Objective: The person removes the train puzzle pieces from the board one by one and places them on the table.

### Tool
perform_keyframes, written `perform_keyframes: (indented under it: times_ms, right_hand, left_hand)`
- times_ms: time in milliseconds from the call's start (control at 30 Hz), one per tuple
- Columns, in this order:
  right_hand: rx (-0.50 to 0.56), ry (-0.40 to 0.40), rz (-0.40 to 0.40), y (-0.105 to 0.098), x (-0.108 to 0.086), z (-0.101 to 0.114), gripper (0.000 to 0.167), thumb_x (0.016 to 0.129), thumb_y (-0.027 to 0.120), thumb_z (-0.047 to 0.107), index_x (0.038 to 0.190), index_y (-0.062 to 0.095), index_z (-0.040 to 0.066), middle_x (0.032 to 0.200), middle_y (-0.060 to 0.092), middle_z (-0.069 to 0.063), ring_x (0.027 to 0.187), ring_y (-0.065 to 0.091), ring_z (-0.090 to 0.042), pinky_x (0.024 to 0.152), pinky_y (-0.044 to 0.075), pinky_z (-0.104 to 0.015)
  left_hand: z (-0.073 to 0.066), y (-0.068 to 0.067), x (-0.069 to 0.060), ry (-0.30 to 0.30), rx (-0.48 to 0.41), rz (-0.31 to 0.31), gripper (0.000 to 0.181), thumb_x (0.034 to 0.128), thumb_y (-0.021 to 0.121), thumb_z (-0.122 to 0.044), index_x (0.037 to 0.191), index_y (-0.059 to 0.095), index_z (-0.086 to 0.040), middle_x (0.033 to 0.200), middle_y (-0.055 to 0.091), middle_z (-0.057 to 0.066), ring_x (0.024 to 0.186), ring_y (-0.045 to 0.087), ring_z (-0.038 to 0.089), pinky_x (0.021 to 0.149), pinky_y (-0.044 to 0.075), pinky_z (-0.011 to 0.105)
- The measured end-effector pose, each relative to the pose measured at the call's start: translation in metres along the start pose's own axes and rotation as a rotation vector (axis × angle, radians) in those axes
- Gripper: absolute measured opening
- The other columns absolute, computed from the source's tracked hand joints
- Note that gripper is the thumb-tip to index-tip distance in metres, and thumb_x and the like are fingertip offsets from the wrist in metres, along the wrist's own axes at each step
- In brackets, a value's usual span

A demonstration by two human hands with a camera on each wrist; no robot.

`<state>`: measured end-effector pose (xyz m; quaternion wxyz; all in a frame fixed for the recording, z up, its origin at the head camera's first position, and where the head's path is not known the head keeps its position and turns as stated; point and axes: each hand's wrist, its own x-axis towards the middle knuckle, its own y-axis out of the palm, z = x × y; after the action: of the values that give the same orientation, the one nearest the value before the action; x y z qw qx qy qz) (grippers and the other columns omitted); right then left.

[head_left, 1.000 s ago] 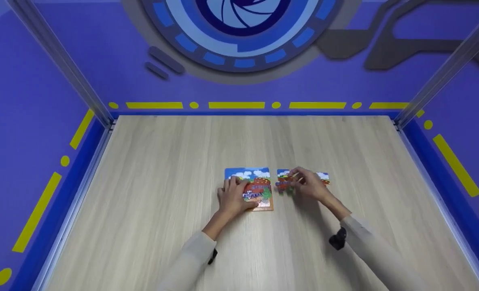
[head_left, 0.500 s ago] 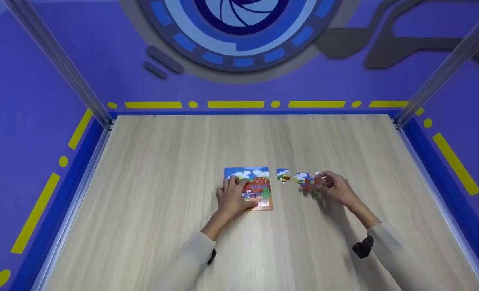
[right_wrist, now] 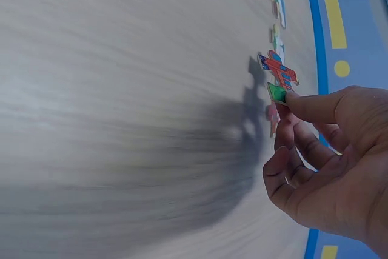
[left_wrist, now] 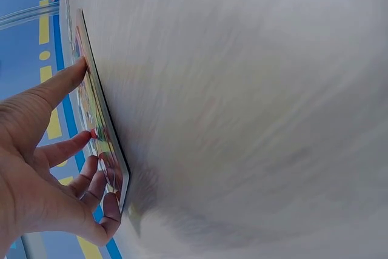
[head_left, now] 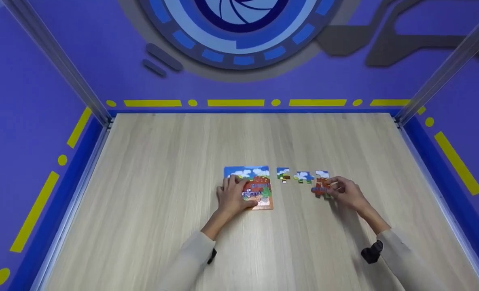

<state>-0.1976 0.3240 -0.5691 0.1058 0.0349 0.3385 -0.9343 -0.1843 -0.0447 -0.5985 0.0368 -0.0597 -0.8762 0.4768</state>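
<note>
A colourful jigsaw puzzle [head_left: 259,184] in a flat tray lies mid-table; clouds and a red shape show in its picture. My left hand [head_left: 233,196] rests on its left part, hiding what is beneath. In the left wrist view the fingertips [left_wrist: 82,68] touch its face and edge. To the right, my right hand [head_left: 348,194] pinches a red, blue and green puzzle piece [right_wrist: 279,68] between thumb and fingers, held above the table over its shadow. Three sky pieces lie in a row nearby: one left [head_left: 283,173], one central [head_left: 303,176], one right [head_left: 322,174], just behind the held piece.
The wood-grain table [head_left: 162,161] is bounded by a blue back wall [head_left: 239,91] and blue side walls. Metal posts [head_left: 61,68] stand at the back corners. A reddish piece [right_wrist: 272,119] is partly hidden behind my right fingers.
My right hand has moved right with the pinched piece, away from the tray and past the loose sky pieces, which are now uncovered. My left hand stays on the puzzle.
</note>
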Motion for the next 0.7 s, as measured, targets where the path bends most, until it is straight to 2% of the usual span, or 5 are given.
perform_keyframes:
  times_ms: [433, 700]
  right_hand:
    - [-0.070, 0.053, -0.025, 0.000, -0.006, -0.013, 0.027, 0.095, 0.065, -0.001, 0.122, 0.068, -0.004, 0.106, 0.073, -0.024, 0.087, 0.066, -0.018, 0.066, 0.048, -0.019]
    - [-0.135, -0.005, -0.048, 0.003, -0.006, -0.014, 0.024, 0.097, 0.066, 0.005, 0.119, 0.070, -0.003, 0.103, 0.074, -0.022, 0.088, 0.068, -0.024, 0.064, 0.048, -0.019]
  left_hand:
    - [0.002, -0.002, -0.001, 0.013, -0.003, 0.003, 0.075, 0.0734, 0.090, -0.046, 0.135, 0.063, -0.014, 0.129, 0.052, 0.014, 0.122, 0.043, 0.034, 0.093, 0.039, 0.058]
    - [0.001, -0.001, 0.001, -0.003, 0.004, 0.019, 0.076, 0.0745, 0.089, -0.047, 0.138, 0.063, -0.015, 0.131, 0.052, 0.013, 0.122, 0.043, 0.032, 0.094, 0.037, 0.056]
